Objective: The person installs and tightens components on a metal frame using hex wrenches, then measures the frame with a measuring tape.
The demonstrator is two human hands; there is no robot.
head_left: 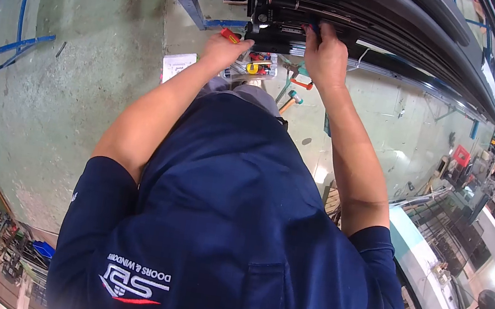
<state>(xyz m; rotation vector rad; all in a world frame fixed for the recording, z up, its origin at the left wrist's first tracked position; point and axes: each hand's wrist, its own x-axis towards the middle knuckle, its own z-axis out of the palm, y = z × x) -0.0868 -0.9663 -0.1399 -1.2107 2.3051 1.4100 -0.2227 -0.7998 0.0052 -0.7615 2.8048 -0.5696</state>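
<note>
My left hand [223, 50] is closed around a small red object with a yellow label [230, 35], whose kind I cannot make out. Its fingertips lie by the corner of a dark metal frame [356, 27], close to a black fitting with round parts [262, 19]. Farther right, my right hand [327, 58] reaches onto the grooved edge of the same frame. Its fingers are pinched together, with something small and dark blue partly showing at the tips; the hand hides most of it.
Below the frame sits a clear box of tools [254, 67]. A mallet [292, 100] and an orange-and-green tool [300, 82] lie on the green floor [68, 115]. White paper [177, 66] is left of my legs. Blue metal stands [19, 47] rise at far left, a workbench [435, 272] at right.
</note>
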